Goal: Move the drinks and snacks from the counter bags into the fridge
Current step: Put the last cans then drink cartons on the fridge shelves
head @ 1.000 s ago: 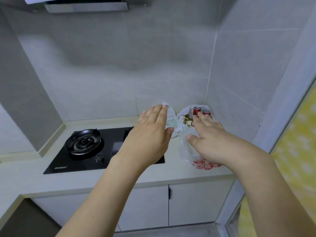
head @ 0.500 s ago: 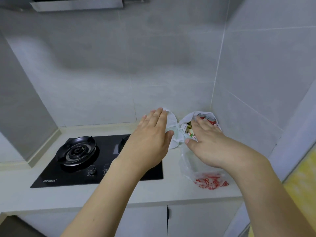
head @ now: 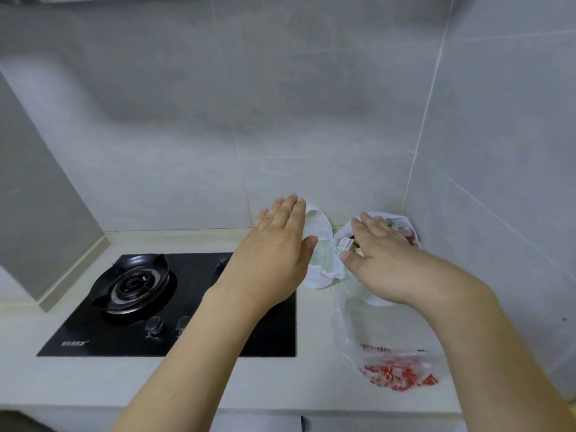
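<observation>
The translucent white plastic bag with red print (head: 386,347) sits on the pale table (head: 93,381) in the tiled corner, packets showing at its mouth. The right hand (head: 383,260) rests on that mouth, fingers (head: 371,224) straight and loosely spread. The left hand (head: 274,254) hovers flat beside it, fingers together, holding nothing.

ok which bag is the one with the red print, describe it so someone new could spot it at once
Start at the black gas hob on the pale counter, then look right toward the wall corner. The clear plastic bag lies there under the right hand. Unlike the plain white bag beside the left hand, it is see-through, with red print at its near end.
</observation>
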`<action>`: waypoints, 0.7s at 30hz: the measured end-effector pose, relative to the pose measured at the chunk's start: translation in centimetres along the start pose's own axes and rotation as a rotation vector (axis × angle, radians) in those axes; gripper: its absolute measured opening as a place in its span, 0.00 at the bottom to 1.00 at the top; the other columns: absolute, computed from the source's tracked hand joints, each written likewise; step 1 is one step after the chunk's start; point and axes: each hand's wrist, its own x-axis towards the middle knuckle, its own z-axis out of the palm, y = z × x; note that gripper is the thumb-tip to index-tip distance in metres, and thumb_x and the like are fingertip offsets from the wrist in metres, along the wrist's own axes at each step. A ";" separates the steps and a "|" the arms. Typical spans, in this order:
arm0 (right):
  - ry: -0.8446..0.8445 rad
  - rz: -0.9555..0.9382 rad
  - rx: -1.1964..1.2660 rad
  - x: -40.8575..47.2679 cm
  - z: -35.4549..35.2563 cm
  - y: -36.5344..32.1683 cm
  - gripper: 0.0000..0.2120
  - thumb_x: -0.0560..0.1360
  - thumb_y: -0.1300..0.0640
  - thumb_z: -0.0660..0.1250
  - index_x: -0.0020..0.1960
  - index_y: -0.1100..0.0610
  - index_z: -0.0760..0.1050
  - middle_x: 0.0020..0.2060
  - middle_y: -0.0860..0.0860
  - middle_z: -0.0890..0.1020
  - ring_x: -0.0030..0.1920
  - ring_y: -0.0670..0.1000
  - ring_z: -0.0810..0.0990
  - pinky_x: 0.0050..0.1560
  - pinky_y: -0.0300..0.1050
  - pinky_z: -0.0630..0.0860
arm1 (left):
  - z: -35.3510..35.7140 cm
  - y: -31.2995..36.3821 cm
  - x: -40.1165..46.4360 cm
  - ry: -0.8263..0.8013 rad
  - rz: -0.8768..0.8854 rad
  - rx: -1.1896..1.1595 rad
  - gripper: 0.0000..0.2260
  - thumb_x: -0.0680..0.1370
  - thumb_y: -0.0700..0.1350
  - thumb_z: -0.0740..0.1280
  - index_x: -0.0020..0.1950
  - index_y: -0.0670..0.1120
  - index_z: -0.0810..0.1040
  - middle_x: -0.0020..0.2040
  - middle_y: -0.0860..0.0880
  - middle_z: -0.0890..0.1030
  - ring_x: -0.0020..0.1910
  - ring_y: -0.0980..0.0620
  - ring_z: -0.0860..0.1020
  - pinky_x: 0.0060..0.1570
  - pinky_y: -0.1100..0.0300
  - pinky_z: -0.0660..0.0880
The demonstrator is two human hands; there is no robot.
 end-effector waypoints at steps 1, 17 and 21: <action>-0.011 0.002 0.003 0.8 0.0 0.0 0.31 0.83 0.45 0.49 0.80 0.55 0.40 0.79 0.49 0.38 0.78 0.49 0.37 0.74 0.45 0.36 | 0.3 -0.5 0.6 -0.002 -0.008 -0.001 0.28 0.85 0.54 0.50 0.81 0.43 0.47 0.82 0.47 0.48 0.81 0.50 0.45 0.77 0.57 0.42; 0.009 0.133 0.021 13.8 -0.2 2.1 0.31 0.83 0.44 0.50 0.80 0.54 0.42 0.79 0.50 0.41 0.79 0.49 0.40 0.75 0.46 0.40 | 4.7 -7.8 13.0 -0.110 0.095 -0.058 0.28 0.85 0.54 0.50 0.82 0.44 0.46 0.82 0.47 0.46 0.80 0.51 0.44 0.77 0.58 0.40; -0.021 0.168 0.012 16.0 -0.5 4.6 0.30 0.84 0.46 0.50 0.80 0.56 0.43 0.79 0.52 0.41 0.79 0.50 0.40 0.77 0.47 0.41 | 6.7 -7.4 16.3 -0.136 0.129 -0.100 0.29 0.85 0.54 0.51 0.82 0.44 0.45 0.82 0.48 0.46 0.80 0.52 0.44 0.76 0.59 0.39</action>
